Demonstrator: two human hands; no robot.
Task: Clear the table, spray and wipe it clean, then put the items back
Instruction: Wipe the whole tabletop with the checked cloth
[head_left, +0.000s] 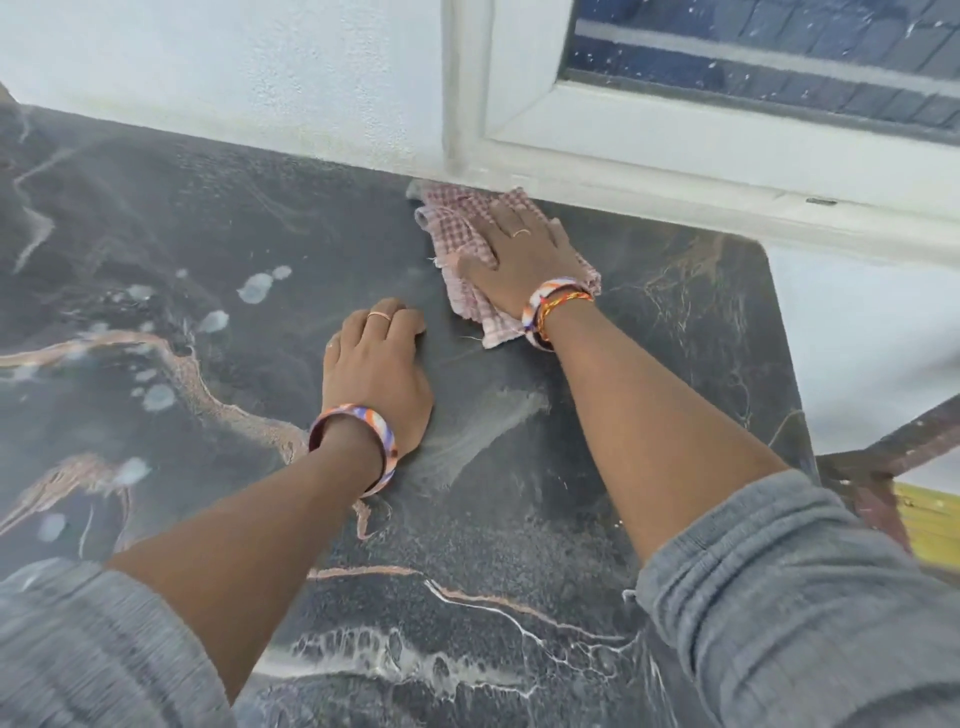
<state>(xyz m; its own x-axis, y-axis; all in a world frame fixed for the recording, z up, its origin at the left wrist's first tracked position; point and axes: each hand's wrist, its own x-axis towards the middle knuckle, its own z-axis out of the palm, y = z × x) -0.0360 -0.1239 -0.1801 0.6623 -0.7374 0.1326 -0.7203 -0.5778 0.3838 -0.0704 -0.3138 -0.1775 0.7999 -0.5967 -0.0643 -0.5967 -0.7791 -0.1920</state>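
Dark marbled desk (156, 218) with pale and copper-toned veins, viewed from above. Its far edge meets a white wall (234, 67); a white window frame (649, 171) overhangs the far right portion.

Right hand (524, 260): palm down, fingers spread flat on a pink-and-white checked cloth (467, 304). No closed grip; the hand presses the cloth against the desk rather than clutching it. The cloth lies at the far edge of the desk, toward the far right corner, its far end bunched against the base of the window frame. A ring shows on one finger; a patterned bangle and an orange thread band sit at the wrist.

Left hand (374, 369): palm down on bare desk surface, just nearer than the cloth and to its left, holding nothing. Fingers are loosely curled, tips on the surface. Ring on one finger, patterned bangle at the wrist.

Surface condition: several pale wet droplets and blotches (254, 287) remain across the left half of the desk. A smeared streak (483, 431) lies between the two forearms. Both grey sleeves (779, 597) are pushed up the forearms.

Beyond the right edge of the desk, a dark frame (883, 457) and something yellow (930, 525) are partly visible; neither can be identified.
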